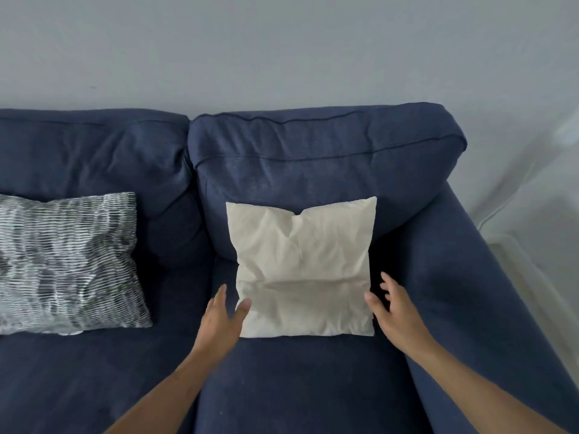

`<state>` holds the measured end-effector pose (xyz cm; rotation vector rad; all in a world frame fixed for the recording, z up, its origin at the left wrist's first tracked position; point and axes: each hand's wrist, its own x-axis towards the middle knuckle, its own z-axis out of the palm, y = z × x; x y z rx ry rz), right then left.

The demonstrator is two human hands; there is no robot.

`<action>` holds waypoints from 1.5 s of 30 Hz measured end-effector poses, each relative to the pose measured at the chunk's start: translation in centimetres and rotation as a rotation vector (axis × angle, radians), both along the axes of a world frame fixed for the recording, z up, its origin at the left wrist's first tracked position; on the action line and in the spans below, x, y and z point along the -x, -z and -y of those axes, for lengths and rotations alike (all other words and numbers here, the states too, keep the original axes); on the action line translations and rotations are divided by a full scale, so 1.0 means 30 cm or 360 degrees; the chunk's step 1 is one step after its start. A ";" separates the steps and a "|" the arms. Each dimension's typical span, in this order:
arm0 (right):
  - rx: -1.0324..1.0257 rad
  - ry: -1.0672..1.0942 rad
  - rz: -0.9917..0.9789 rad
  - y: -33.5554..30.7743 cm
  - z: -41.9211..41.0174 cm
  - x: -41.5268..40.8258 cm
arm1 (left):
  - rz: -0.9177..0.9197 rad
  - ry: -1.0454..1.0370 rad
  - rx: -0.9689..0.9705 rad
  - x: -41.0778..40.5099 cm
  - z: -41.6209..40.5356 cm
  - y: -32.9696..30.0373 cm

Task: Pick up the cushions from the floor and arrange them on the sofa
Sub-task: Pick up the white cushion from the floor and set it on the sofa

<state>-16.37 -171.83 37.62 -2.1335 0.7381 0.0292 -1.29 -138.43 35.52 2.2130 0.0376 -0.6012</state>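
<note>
Head view. A dark blue sofa (313, 386) fills the lower two thirds of the frame, set against a pale grey wall (282, 42). Its left part and its near edge run out of frame.

A cream cushion (302, 267) sits on the right-hand seat. It is roughly square, so no long axis stands out. Its far edge leans against the right back cushion (313, 158), and its near edge rests on the seat, so its face tilts up and toward the camera. A crease runs left to right across its lower half, and a notch dents the middle of its far edge.

A patterned cushion (65, 261), grey and white with wavy lines, lies on the left-hand seat, well apart from the cream one. Its far edge leans on the left back cushion. Its left side is cut off by the frame edge, so its full outline and long axis cannot be read.

The left hand (224, 317) is beside the near-left corner of the cream cushion, fingers spread; the thumb overlaps the cushion edge and appears to touch it, though motion blur makes contact uncertain. The right hand (394, 311) is just beside the near-right edge, fingers spread and blurred, gripping nothing. Both forearms extend out of frame at the bottom.

The right armrest (470, 292) runs near to far beside the right hand.
</note>
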 end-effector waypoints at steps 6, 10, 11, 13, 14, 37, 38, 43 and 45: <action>0.1170 -0.0579 0.0289 -0.029 -0.025 -0.247 | 0.1162 0.0493 -0.0485 -0.095 0.157 -0.063; 0.1597 -0.0837 0.0445 0.024 -0.068 -0.426 | 0.1517 0.0913 -0.0759 -0.151 0.312 -0.018; 0.1641 -0.0852 0.0461 0.046 -0.070 -0.462 | 0.1541 0.0938 -0.0794 -0.173 0.346 -0.001; 0.1697 -0.0827 0.0454 0.105 -0.053 -0.511 | 0.1519 0.0949 -0.0879 -0.225 0.391 0.047; 0.1709 -0.0798 0.0433 0.142 -0.035 -0.522 | 0.1473 0.0929 -0.0915 -0.256 0.396 0.077; 0.1677 -0.0333 0.0306 0.505 0.005 -0.263 | 0.1185 0.0610 -0.1015 -0.174 0.203 0.414; 0.1634 -0.0228 0.0272 0.500 0.016 -0.244 | 0.1159 0.0537 -0.0981 -0.171 0.174 0.404; 0.1698 -0.0469 0.0463 0.452 -0.025 -0.180 | 0.1408 0.0707 -0.0860 -0.064 0.168 0.334; 0.1746 -0.0751 0.0553 0.463 -0.081 -0.179 | 0.1527 0.0928 -0.0817 -0.019 0.221 0.352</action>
